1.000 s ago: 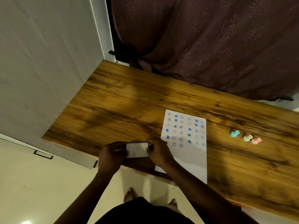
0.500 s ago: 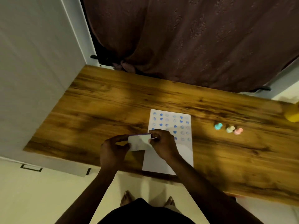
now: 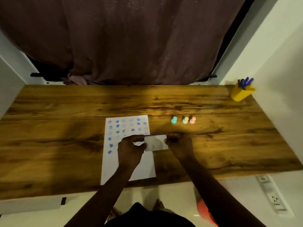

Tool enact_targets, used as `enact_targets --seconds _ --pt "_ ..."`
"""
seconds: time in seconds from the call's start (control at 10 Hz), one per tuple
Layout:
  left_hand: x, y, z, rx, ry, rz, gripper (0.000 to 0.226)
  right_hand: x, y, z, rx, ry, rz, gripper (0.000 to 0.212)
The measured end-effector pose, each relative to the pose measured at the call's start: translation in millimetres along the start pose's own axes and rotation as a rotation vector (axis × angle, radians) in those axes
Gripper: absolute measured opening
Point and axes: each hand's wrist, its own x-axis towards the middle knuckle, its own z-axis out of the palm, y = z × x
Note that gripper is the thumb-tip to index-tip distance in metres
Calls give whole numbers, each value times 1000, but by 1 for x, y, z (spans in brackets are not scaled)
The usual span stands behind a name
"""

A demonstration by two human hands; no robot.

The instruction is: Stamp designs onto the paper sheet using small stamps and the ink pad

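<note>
A white paper sheet lies on the wooden table, its upper half covered with several blue stamped marks. Above the sheet's right edge I hold a small white ink pad case with a purple top edge. My left hand pinches its left side and my right hand pinches its right side. Three small stamps stand in a row to the right: a teal stamp, a cream stamp and a pink stamp.
A yellow pen holder with purple pens stands at the table's far right corner against the wall. A dark curtain hangs behind the table. Below the table's near edge, an orange object lies on the floor and a power strip is fixed at the right.
Both hands have carried the ink pad case to the right, from the sheet's left side to its right edge. The view has swung right, bringing in the pen holder.
</note>
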Motion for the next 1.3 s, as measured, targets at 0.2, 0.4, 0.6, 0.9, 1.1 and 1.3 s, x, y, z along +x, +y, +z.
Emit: enact_targets --seconds 0.2,0.4,0.6,0.9,1.1,1.3 --pt "4 22 76 54 -129 -56 27 29 47 -51 -12 67 120 15" --pt "24 33 133 191 -291 -129 39 63 78 -76 14 77 177 11" --pt "25 46 161 319 -127 -122 27 86 96 -82 -9 44 209 19" --pt "32 38 167 330 -150 -139 28 93 107 -79 -50 -2 192 23" --pt "34 37 164 341 -211 -72 31 92 105 -80 -86 8 170 23" --pt "44 38 140 225 -155 38 34 84 91 -79 -176 81 39 18"
